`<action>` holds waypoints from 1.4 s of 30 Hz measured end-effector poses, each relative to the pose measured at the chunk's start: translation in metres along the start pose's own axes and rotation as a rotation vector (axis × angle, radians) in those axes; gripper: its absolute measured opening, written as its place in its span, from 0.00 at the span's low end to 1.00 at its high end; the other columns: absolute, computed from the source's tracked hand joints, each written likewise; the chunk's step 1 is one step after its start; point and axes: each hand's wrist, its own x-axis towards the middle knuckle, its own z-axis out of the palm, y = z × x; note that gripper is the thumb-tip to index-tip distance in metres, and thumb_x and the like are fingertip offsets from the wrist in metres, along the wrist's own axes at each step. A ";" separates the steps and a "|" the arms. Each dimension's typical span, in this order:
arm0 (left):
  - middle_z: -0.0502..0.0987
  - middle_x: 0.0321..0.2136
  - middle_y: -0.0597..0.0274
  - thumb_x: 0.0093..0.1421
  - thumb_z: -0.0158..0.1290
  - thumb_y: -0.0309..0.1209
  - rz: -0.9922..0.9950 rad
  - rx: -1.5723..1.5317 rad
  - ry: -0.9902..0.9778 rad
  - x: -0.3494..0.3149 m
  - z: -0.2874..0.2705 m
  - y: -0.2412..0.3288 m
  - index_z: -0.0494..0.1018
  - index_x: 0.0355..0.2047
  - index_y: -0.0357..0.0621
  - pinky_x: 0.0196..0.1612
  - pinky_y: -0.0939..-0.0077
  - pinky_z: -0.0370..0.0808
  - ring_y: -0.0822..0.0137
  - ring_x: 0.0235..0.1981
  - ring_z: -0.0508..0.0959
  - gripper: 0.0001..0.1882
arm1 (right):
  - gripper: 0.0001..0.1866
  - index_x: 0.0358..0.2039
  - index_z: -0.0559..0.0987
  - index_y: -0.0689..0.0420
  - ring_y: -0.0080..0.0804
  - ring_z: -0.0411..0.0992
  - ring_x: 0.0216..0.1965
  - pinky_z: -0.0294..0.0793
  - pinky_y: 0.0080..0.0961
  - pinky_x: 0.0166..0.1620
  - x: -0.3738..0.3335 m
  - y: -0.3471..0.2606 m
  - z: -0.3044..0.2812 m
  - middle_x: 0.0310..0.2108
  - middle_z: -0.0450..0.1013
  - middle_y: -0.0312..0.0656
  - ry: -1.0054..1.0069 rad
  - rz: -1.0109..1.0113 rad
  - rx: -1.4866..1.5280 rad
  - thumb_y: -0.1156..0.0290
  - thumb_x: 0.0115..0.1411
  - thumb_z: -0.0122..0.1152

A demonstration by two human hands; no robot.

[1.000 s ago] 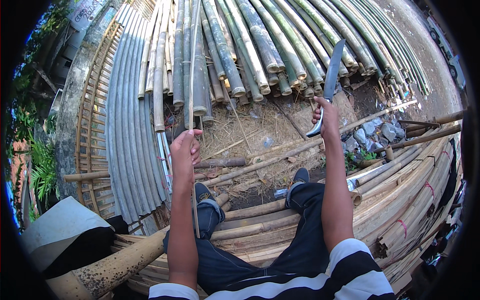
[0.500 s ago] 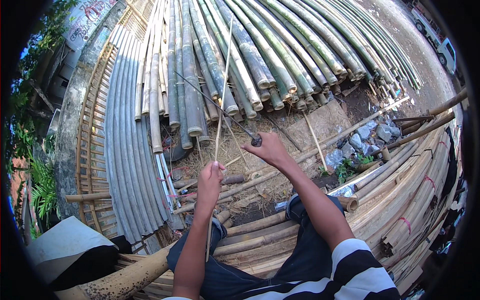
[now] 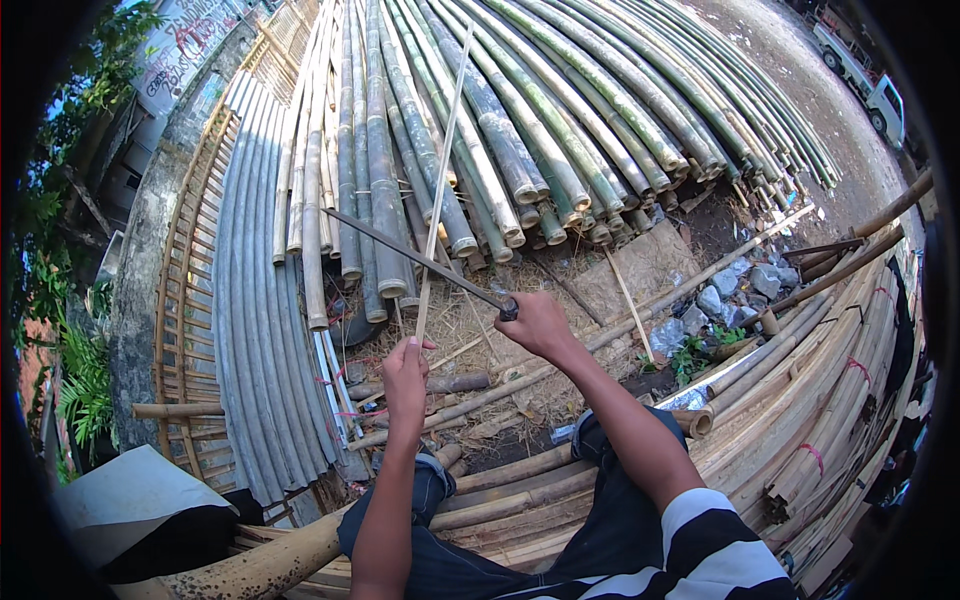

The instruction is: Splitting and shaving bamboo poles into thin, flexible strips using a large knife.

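Note:
My left hand (image 3: 405, 385) is closed round a long, thin bamboo strip (image 3: 447, 150), close to its lower end. The strip points up and away, over the ends of the bamboo poles. In my right hand (image 3: 540, 325) is the black handle of a machete (image 3: 390, 242) with a long, narrow, dark blade. Its blade slants up to the left and crosses the strip a little above my left hand. Whether blade and strip touch there, I cannot tell.
Ahead lies a big stack of green and grey bamboo poles (image 3: 590, 120). Corrugated sheets (image 3: 245, 290) and a bamboo ladder-like frame (image 3: 180, 300) stand at left. Bundled split bamboo (image 3: 800, 390) lies at right, near grey stones (image 3: 725, 285). A truck (image 3: 880, 100) is far right.
The machete blade has swung down and left, flatter across the strip. My left hand has shifted slightly left and down. The strip's tail no longer shows below it.

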 end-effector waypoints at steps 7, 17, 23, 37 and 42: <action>0.52 0.13 0.80 0.72 0.39 0.41 -0.169 -0.194 -0.267 -0.008 -0.003 0.002 0.69 0.33 0.39 0.13 0.84 0.44 0.84 0.11 0.50 0.19 | 0.18 0.26 0.79 0.63 0.54 0.76 0.28 0.76 0.44 0.38 0.005 0.010 -0.007 0.23 0.76 0.55 -0.005 -0.045 0.081 0.57 0.47 0.64; 0.55 0.12 0.79 0.72 0.41 0.39 0.066 0.166 -0.235 -0.007 0.001 -0.016 0.69 0.27 0.41 0.13 0.83 0.49 0.83 0.11 0.53 0.19 | 0.18 0.26 0.79 0.59 0.54 0.76 0.31 0.75 0.47 0.38 0.003 0.005 0.005 0.24 0.76 0.52 -0.025 -0.149 -0.109 0.54 0.48 0.62; 0.51 0.14 0.78 0.72 0.40 0.40 -0.303 -0.220 -0.465 -0.026 -0.003 -0.009 0.65 0.31 0.42 0.12 0.84 0.45 0.84 0.11 0.49 0.16 | 0.19 0.23 0.78 0.65 0.49 0.75 0.24 0.73 0.40 0.32 0.024 0.057 -0.022 0.20 0.75 0.53 0.236 0.241 0.209 0.58 0.47 0.63; 0.52 0.14 0.77 0.73 0.39 0.43 -0.172 -0.288 -0.277 -0.034 0.002 -0.012 0.65 0.31 0.42 0.13 0.85 0.45 0.84 0.12 0.52 0.19 | 0.15 0.20 0.76 0.63 0.50 0.72 0.19 0.72 0.37 0.29 -0.007 -0.011 0.012 0.16 0.71 0.53 -0.081 -0.320 0.186 0.62 0.46 0.63; 0.52 0.14 0.77 0.72 0.39 0.42 0.016 0.037 -0.250 -0.024 0.004 -0.029 0.64 0.30 0.43 0.13 0.83 0.45 0.83 0.12 0.52 0.18 | 0.16 0.21 0.77 0.63 0.54 0.74 0.25 0.74 0.41 0.34 0.004 0.001 -0.009 0.19 0.73 0.52 -0.052 -0.253 -0.013 0.59 0.45 0.63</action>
